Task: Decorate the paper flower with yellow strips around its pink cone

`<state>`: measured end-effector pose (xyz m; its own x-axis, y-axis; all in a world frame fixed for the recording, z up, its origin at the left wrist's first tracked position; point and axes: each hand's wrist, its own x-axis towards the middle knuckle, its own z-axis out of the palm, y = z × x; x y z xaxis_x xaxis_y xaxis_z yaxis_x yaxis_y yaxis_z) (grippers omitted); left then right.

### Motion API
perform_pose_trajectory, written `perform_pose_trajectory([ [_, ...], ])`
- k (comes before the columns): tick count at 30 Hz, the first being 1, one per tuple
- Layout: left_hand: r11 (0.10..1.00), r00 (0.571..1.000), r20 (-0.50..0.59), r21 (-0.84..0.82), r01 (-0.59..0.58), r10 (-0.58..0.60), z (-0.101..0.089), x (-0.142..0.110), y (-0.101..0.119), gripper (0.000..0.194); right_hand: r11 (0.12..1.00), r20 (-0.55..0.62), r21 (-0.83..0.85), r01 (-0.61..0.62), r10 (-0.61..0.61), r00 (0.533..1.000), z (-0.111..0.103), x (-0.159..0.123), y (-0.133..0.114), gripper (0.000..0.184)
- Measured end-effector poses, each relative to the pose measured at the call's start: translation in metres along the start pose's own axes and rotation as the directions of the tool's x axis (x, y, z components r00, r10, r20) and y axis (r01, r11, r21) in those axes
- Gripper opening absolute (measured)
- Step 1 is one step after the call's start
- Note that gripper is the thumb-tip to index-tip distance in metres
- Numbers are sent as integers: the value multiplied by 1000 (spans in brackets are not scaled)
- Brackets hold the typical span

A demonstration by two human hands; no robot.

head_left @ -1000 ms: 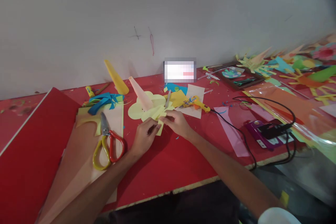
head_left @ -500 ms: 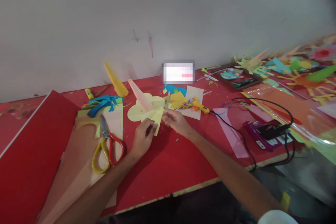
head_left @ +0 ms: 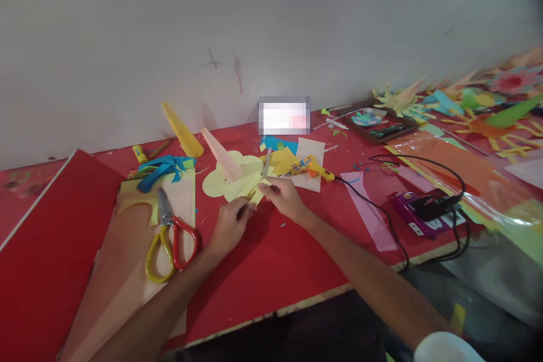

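My left hand and my right hand meet at mid-table, fingers pinched on a pale yellow paper strip that looks folded or creased between them. Just beyond them lies a pale yellow flower-shaped paper, with a pale pink paper cone on it. A whitish stick slants up behind my right fingers. Farther right is a yellow glue gun with a black cord. Scissors with one yellow and one red handle rest left of my left hand. The fingertips partly hide the strip.
A yellow paper cone and blue paper scraps are at the back left. A red board takes up the left side. To the right are a purple power strip, a pink paper strip and a brown tray.
The pale yellow strip, hanging flatter before, now appears bent or folded between my fingers. My right fingers have come down onto it. The whole view has shifted slightly.
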<state>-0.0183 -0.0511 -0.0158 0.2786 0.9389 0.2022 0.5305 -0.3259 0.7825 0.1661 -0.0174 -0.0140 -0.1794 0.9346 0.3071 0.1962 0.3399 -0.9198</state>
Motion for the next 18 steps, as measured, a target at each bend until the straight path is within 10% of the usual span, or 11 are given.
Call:
perform_pose_trajectory([
  [8,999,999,-22,-15,29,-29,-1,-2,-2,36,988,-319,154,-33,81,944,-21,8,7,58],
  [13,997,997,-72,-66,26,-30,-4,-3,0,42,996,62,79,-27,23,998,3,-1,6,61],
  [18,1000,1000,1,-23,19,-19,-2,-2,2,38,992,-42,-121,47,-52,998,19,-4,2,61],
])
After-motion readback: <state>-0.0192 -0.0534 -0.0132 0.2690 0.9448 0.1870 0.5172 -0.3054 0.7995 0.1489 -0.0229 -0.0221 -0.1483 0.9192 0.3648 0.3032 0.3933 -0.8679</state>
